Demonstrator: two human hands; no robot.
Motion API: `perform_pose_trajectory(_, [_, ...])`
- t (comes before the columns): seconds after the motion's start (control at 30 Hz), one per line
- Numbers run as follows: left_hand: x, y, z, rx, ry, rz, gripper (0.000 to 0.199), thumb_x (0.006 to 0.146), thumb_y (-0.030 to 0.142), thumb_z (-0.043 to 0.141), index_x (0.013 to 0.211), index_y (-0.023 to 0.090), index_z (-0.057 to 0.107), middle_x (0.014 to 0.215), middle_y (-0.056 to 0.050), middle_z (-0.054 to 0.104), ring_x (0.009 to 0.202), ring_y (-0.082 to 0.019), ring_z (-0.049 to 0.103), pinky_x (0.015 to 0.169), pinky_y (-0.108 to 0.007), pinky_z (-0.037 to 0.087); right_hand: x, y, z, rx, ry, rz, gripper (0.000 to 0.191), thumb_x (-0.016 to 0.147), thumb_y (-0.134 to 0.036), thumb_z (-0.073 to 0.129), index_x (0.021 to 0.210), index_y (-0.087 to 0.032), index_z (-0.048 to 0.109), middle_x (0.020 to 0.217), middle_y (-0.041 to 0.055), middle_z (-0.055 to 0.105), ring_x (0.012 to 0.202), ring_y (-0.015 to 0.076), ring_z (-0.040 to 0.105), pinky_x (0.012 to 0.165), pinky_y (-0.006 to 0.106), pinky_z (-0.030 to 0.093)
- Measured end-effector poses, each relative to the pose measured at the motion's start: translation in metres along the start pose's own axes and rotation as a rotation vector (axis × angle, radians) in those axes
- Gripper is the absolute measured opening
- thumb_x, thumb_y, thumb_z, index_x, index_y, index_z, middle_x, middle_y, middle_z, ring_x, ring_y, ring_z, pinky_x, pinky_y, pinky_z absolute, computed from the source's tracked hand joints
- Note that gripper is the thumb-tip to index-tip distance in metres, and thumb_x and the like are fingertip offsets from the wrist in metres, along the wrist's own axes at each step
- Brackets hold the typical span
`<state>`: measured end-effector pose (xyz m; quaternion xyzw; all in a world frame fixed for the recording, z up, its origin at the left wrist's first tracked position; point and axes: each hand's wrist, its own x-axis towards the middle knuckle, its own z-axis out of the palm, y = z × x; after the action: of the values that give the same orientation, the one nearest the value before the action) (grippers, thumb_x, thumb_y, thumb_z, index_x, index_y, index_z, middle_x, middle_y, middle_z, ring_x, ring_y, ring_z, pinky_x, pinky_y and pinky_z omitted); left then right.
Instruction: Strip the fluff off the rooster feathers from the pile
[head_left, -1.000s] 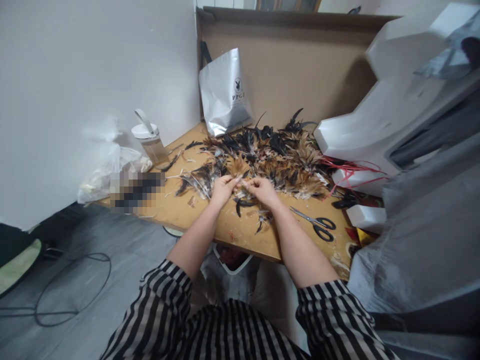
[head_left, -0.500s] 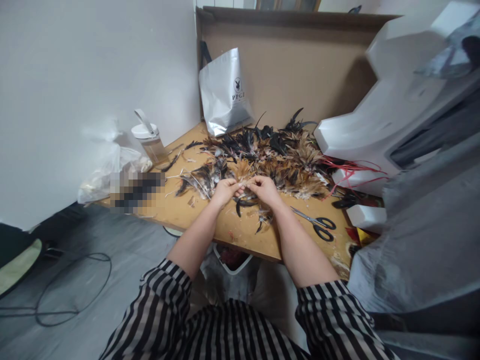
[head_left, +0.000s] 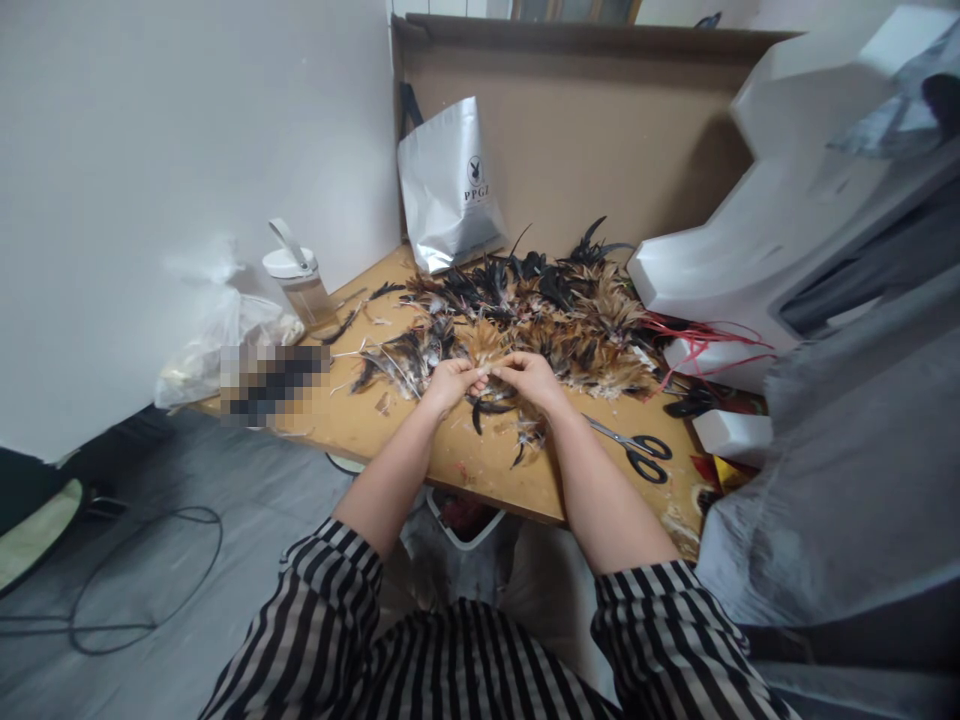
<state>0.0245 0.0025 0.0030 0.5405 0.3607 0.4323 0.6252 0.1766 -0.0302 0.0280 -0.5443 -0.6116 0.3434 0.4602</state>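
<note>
My left hand [head_left: 452,384] and my right hand [head_left: 531,380] meet over the wooden table, fingertips almost touching. Both are closed in a pinch at the base of a fanned tuft of golden-brown feathers [head_left: 481,338]. The quill ends are hidden between the fingers. Behind and around the hands lies a wide heap of black and brown feathers [head_left: 536,285]. A curved black feather [head_left: 478,414] rests just below the fingers. Beside my right forearm lie black-handled scissors [head_left: 646,455], their blade tips partly behind the arm.
At the back stands a silver bag [head_left: 450,190] against a cardboard panel [head_left: 600,130]. To the left are a lidded cup [head_left: 298,280] and a plastic bag [head_left: 225,345]. Red strings [head_left: 705,340] and white foam [head_left: 731,435] sit on the right. Under the table edge is a bin [head_left: 469,535].
My right hand's fingers have shifted very slightly at the tuft. My left hand stays nearly in place, and the things on the table look the same.
</note>
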Motion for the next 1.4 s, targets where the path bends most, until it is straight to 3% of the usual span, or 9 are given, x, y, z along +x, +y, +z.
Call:
perform_pose_trajectory(0.47, [-0.002,0.0,0.001,0.058,-0.047,0.014,0.024,0.061,0.032,0.069,0.061,0.01,0.061,0.052,-0.003,0.059,0.044,-0.007,0.05,0.047,-0.019,0.039,-0.001,-0.003,0.004,0.174,0.047,0.046,0.026,0.061,-0.038,0.061,0.07,-0.013,0.06,0.056,-0.0006,0.056,0.048,0.0085,0.046,0.05,0.021,0.037])
perform_pose_trajectory(0.67, [0.003,0.003,-0.004,-0.098,0.125,0.036,0.024,0.061,0.032,0.068,0.062,0.01,0.061,0.054,-0.002,0.058,0.043,-0.004,0.048,0.044,-0.016,0.037,0.006,0.009,0.0,0.061,0.242,0.007,0.029,0.065,-0.041,0.057,0.072,-0.013,0.061,0.059,0.001,0.058,0.052,0.0103,0.049,0.052,0.022,0.038])
perform_pose_trajectory(0.8, [0.004,0.006,-0.006,-0.194,0.224,0.029,0.023,0.061,0.032,0.068,0.063,0.01,0.06,0.057,-0.002,0.059,0.045,-0.003,0.048,0.044,-0.015,0.036,0.005,0.016,0.002,-0.211,0.094,-0.092,0.02,0.067,-0.034,0.057,0.069,-0.015,0.064,0.065,0.0019,0.061,0.058,0.0121,0.051,0.057,0.023,0.039])
perform_pose_trajectory(0.93, [0.003,0.007,-0.005,-0.211,0.213,0.021,0.024,0.06,0.032,0.068,0.066,0.01,0.061,0.06,-0.003,0.06,0.045,-0.003,0.047,0.044,-0.014,0.036,0.0,0.015,0.006,-0.531,-0.001,-0.219,0.013,0.069,-0.026,0.056,0.074,-0.019,0.066,0.076,0.0025,0.061,0.069,0.0145,0.053,0.064,0.025,0.038])
perform_pose_trajectory(1.03, [0.002,0.007,-0.005,-0.189,0.2,0.026,0.025,0.061,0.034,0.068,0.068,0.01,0.062,0.062,-0.003,0.061,0.046,-0.003,0.048,0.044,-0.015,0.036,-0.002,0.013,0.01,-0.68,-0.032,-0.261,0.017,0.071,-0.023,0.056,0.085,-0.022,0.066,0.086,0.0042,0.059,0.077,0.0162,0.053,0.069,0.026,0.038])
perform_pose_trajectory(1.13, [0.001,0.008,-0.004,-0.167,0.189,0.021,0.027,0.061,0.035,0.068,0.068,0.01,0.062,0.062,-0.003,0.061,0.045,-0.003,0.047,0.044,-0.015,0.036,-0.003,0.013,0.015,-0.768,-0.081,-0.286,0.02,0.073,-0.025,0.055,0.09,-0.023,0.065,0.091,0.0056,0.057,0.084,0.0175,0.051,0.071,0.026,0.037])
perform_pose_trajectory(1.23, [0.002,0.008,-0.004,-0.163,0.196,0.026,0.028,0.06,0.035,0.069,0.068,0.01,0.063,0.059,-0.003,0.061,0.044,-0.003,0.047,0.042,-0.015,0.034,-0.004,0.012,0.019,-0.807,-0.104,-0.306,0.015,0.076,-0.025,0.051,0.082,-0.021,0.064,0.09,0.0061,0.056,0.084,0.0173,0.05,0.071,0.026,0.036])
perform_pose_trajectory(1.4, [0.005,0.003,-0.007,-0.172,0.226,0.035,0.027,0.06,0.035,0.069,0.067,0.01,0.063,0.06,-0.004,0.061,0.044,-0.003,0.048,0.041,-0.014,0.034,-0.004,0.009,0.015,-0.739,-0.033,-0.291,0.015,0.076,-0.022,0.046,0.072,-0.018,0.06,0.082,0.0059,0.055,0.075,0.0156,0.049,0.067,0.025,0.035])
